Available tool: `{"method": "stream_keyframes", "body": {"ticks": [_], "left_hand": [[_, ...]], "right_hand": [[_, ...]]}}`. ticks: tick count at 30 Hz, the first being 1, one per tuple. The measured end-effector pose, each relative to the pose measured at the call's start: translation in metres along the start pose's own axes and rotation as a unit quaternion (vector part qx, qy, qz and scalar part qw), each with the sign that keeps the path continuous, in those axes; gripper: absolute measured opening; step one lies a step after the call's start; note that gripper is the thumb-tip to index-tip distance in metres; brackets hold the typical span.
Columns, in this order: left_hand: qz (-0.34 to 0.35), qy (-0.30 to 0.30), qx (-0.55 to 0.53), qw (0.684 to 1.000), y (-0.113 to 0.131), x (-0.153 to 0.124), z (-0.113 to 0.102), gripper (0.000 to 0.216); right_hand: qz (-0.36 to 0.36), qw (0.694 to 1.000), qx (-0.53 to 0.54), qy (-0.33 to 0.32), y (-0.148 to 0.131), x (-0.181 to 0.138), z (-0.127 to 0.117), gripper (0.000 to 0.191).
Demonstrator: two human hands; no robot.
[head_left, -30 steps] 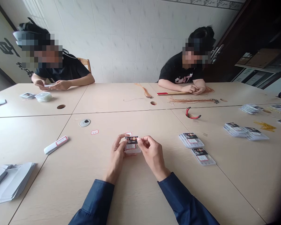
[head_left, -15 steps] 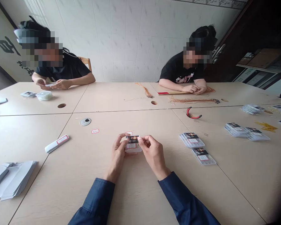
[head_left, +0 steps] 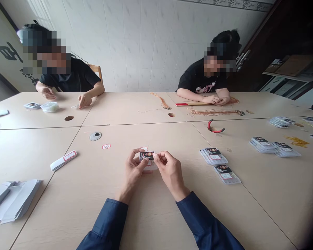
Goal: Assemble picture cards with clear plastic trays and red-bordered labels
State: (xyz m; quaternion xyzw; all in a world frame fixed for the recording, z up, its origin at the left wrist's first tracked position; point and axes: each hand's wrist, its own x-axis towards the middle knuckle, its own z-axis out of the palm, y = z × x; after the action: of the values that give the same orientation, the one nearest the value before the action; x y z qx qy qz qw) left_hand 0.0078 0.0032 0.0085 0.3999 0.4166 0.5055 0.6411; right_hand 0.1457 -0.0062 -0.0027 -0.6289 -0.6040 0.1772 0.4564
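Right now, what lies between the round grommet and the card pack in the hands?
Only a small red-edged label, flat on the tabletop, shows there in the head view.

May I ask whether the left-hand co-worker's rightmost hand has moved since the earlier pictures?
Yes, rightward: the co-worker's hand now lies right of the round table hole, no longer directly beyond it.

The co-worker (head_left: 67, 78) on the left now has their hands well apart, one hand (head_left: 85, 100) moved out along the desk, while the person's left hand (head_left: 132, 170) presses its thumb further across the black-topped packet (head_left: 147, 156).
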Motion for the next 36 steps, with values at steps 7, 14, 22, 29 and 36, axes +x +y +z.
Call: {"method": "stream_keyframes", "body": {"ticks": [7, 14, 22, 29, 36], "left_hand": [[0.002, -0.001, 0.005, 1.000, 0.0002, 0.0001, -0.0001, 0.046], [0.005, -0.004, 0.002, 1.000, -0.0025, 0.0011, -0.0011, 0.048], [0.010, -0.015, 0.030, 0.999, 0.0001, -0.0023, 0.0029, 0.043], [-0.003, -0.022, 0.023, 0.999, 0.0020, -0.0028, 0.0019, 0.044], [0.002, -0.004, -0.013, 1.000, -0.0044, 0.0001, -0.0026, 0.033]], "right_hand": [[0.001, 1.000, 0.004, 0.001, -0.0009, 0.0003, 0.0004, 0.033], [0.005, 1.000, 0.008, 0.029, -0.0013, 0.0001, -0.0009, 0.031], [0.014, 0.999, -0.025, 0.026, -0.0029, 0.0001, 0.0022, 0.035], [0.035, 0.998, 0.044, 0.003, -0.0030, 0.0009, 0.0012, 0.028], [0.036, 0.994, 0.099, -0.014, -0.0032, 0.0045, -0.0014, 0.031]]}}
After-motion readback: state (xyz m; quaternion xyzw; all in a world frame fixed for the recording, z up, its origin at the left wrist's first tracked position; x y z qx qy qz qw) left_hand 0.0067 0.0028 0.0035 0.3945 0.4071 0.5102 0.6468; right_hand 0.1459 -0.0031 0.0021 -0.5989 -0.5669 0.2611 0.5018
